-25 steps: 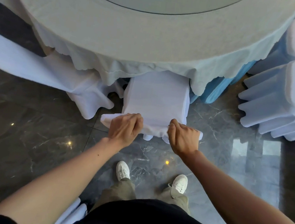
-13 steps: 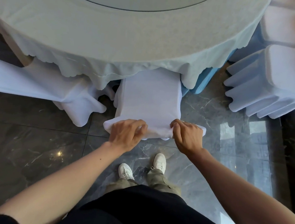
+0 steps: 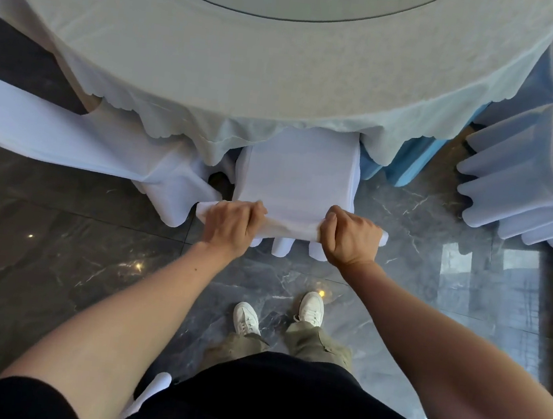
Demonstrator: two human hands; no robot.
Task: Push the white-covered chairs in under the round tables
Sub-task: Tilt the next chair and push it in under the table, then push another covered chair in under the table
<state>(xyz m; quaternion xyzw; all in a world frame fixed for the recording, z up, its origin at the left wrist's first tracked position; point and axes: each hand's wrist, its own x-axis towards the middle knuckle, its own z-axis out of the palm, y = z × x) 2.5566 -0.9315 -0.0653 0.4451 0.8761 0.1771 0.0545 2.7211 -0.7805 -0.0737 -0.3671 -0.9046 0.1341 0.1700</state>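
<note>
Smooth white-covered chair, seat tucked under the round surface; left hand and right hand each closed around its top edge

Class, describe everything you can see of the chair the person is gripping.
The chair wears a smooth white stretch fabric cover. It stands upright, its back facing the person, its front hidden beneath the pale tablecloth of the round table. The left hand and right hand clasp the top edge of its back. Cover folds hang below.

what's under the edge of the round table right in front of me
The front of the white chair both hands grip, plus blue skirting. The tablecloth hides anything deeper.
</note>
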